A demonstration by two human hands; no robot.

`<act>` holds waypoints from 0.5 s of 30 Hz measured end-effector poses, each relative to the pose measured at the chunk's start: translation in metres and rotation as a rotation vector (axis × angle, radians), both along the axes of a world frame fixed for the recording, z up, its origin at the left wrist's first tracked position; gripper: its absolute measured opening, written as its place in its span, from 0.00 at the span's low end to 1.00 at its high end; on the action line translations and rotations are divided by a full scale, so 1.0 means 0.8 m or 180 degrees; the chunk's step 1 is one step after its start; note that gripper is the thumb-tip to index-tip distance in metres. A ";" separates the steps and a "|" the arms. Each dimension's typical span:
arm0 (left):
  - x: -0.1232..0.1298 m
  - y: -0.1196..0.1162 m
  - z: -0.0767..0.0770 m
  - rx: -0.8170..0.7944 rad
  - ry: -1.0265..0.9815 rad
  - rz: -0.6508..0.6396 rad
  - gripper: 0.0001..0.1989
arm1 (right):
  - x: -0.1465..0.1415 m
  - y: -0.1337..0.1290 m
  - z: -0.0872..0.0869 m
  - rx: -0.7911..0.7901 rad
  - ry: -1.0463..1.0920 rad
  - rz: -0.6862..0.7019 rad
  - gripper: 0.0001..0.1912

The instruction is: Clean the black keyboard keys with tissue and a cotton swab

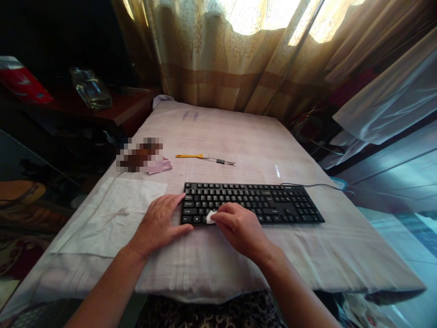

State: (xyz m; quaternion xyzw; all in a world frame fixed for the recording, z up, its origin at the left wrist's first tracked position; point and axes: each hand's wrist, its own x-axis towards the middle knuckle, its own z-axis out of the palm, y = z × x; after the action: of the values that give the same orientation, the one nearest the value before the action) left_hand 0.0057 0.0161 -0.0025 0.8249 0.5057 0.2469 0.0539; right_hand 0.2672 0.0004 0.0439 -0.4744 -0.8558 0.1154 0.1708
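Observation:
A black keyboard (239, 200) lies flat on the cloth-covered table, directly in front of me. My left hand (163, 217) holds it at its left end, thumb at the near corner and fingers along the side edge. Pinched in my right hand (237, 223) is a small white wad of tissue or cloth (210, 217), pressed on the bottom rows of keys left of the middle. The fingers of that hand are curled and cover part of the wad and some keys.
Behind the keyboard lie a yellow-handled brush (189, 156) and a thin wire tool with a dark grip (220, 161). A white paper towel (109, 218) and a folded pink cloth (160, 166) are at left. The keyboard's cable (321, 185) runs right. A glass jar (91, 89) stands on a side desk.

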 end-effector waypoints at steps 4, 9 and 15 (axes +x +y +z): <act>-0.001 0.001 -0.001 0.0070 0.0095 0.0017 0.38 | 0.045 -0.003 -0.001 0.0044 0.0027 -0.0201 0.11; -0.008 0.006 -0.003 0.0201 0.0160 0.0158 0.31 | 0.066 0.005 -0.004 0.0249 0.0498 -0.0612 0.11; -0.003 0.002 0.003 0.0620 0.0172 0.0139 0.26 | 0.068 0.019 -0.009 0.0227 0.0898 -0.0728 0.11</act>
State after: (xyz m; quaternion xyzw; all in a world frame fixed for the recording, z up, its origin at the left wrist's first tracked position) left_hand 0.0034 0.0181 0.0003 0.8213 0.4984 0.2737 -0.0456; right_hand 0.3219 0.0160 0.0367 -0.5413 -0.7674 0.1302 0.3179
